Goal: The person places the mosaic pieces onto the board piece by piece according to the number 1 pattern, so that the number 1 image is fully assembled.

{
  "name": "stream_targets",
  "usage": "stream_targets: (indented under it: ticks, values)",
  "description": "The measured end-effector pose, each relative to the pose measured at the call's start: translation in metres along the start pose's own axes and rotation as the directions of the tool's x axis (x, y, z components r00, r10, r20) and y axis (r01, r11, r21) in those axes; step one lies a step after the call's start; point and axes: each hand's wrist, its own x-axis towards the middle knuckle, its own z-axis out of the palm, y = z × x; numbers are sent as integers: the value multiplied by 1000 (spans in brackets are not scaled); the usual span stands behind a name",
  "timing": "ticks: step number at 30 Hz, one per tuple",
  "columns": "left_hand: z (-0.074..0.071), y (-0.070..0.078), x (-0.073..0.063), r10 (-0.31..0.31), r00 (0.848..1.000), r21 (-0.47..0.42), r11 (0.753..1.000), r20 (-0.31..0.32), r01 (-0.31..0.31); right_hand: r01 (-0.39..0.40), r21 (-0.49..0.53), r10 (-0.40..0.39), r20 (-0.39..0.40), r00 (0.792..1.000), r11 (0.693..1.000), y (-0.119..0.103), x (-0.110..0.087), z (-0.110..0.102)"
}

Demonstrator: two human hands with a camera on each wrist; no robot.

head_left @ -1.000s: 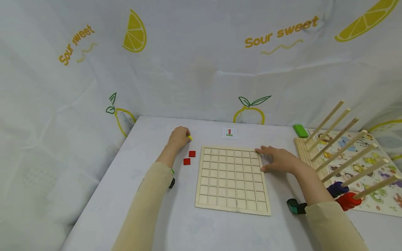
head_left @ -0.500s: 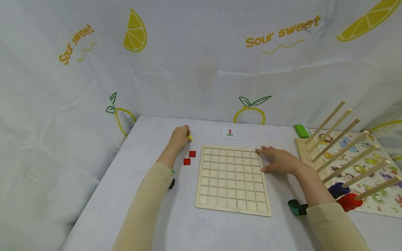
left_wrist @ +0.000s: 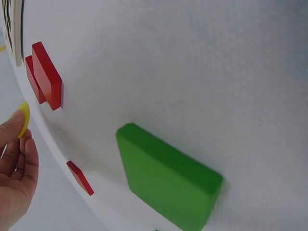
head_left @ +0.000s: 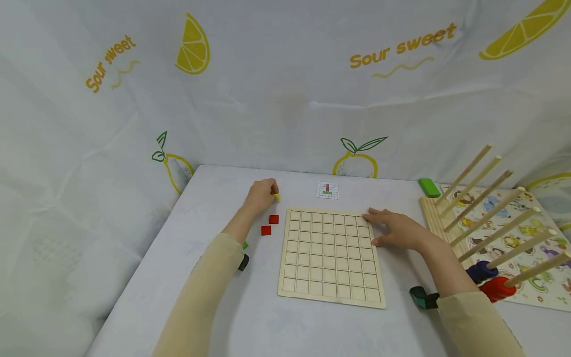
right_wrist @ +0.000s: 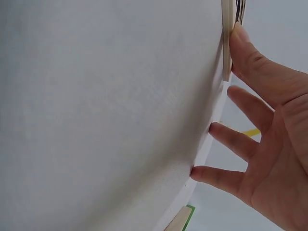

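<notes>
Left hand (head_left: 262, 196) pinches yellow tile (head_left: 277, 198) near grid board (head_left: 329, 252)

Thumb and fingertips of the left hand close down on the yellow tile, just outside the board's far left corner; whether the tile's lower edge touches the table (head_left: 308, 327) cannot be told. The right hand (head_left: 396, 229) has hold of nothing. Its fingers are spread, with the thumb well apart from them and resting on the board's right edge, while the index fingertip is at the far right corner.

Two red tiles (head_left: 266, 230) lie flat and close together off the board's left edge, near the far corner. The left wrist view also shows a third red tile (left_wrist: 80, 178) and a green tile (left_wrist: 163, 178), both farther to the board's left.

Beyond the board's far edge lies a small pattern card (head_left: 327, 190) with coloured squares. To the board's right stands a peg rack (head_left: 430, 218) with blue rings (head_left: 480, 271) and red rings (head_left: 496, 289) on its nearest pegs. A green block (head_left: 429, 188) lies past the board's far right corner, and an animal puzzle (head_left: 533, 228) extends behind the rack.
</notes>
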Motion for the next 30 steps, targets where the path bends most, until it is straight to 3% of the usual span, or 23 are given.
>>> stream_targets:
  ticks: [9, 19, 30]
  values:
    - [2, 6, -2, 54, 998, -43, 998, 29, -52, 27, -62, -28, -14, 1000, 998, -5, -3, 0]
    - [2, 12, -6, 105, 990, -142, 986, 98, -91, -29, -62, 28, -7, 1000, 998, -6, -2, 1]
    - [10, 17, -11, 185, 957, -202, 969, 223, -140, 30, -72, -30, 7, 1000, 997, -3, -5, 2]
